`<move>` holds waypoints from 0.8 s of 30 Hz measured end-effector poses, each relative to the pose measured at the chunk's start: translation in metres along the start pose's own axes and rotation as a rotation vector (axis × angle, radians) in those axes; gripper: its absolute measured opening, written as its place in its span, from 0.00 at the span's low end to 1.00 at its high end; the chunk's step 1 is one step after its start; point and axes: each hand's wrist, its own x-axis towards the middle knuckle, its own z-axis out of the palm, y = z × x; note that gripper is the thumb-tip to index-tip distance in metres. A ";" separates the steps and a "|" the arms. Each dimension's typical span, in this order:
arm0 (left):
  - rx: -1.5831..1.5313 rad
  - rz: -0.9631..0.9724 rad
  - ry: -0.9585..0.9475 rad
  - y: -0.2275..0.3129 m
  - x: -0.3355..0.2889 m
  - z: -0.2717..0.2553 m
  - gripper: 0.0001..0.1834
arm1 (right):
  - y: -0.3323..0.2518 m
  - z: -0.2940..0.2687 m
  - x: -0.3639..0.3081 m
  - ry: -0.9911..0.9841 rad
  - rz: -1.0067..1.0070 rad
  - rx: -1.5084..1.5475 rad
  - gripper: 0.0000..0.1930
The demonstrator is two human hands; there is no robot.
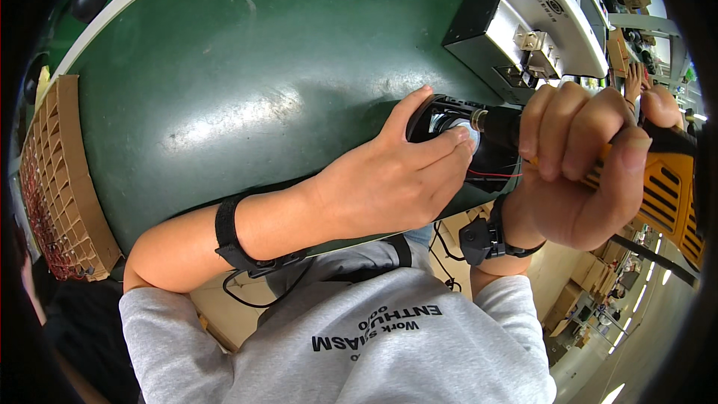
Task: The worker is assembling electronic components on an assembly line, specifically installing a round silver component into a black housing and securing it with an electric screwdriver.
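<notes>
1. On the dark green table point(224, 90), a person's left hand point(389, 179) curls over a round black part point(449, 123) with a silver centre, fingers pressed on top and thumb hooked around its far edge.
2. Just right of that black part, the right hand point(583, 164) is wrapped tightly around an orange and black power screwdriver point(666, 187) whose tip meets the part's centre.
3. Beyond the black part stands a grey and black machine box point(523, 22) with a small round label.
4. Far left of the part, a brown cardboard grid tray point(63, 179) holds small reddish pieces in its cells.
</notes>
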 end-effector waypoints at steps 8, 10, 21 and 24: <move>-0.035 -0.024 -0.001 0.000 -0.001 -0.002 0.16 | 0.007 -0.016 0.008 -0.184 0.056 0.061 0.15; -0.052 -0.029 -0.013 -0.001 0.000 -0.004 0.15 | 0.009 -0.014 0.009 -0.164 0.072 0.052 0.14; -0.106 -0.063 -0.010 -0.003 0.002 -0.004 0.13 | -0.001 0.004 0.007 0.129 0.145 -0.098 0.18; -0.130 -0.063 0.043 -0.002 0.002 0.003 0.13 | -0.029 -0.016 0.015 0.226 0.065 -0.054 0.25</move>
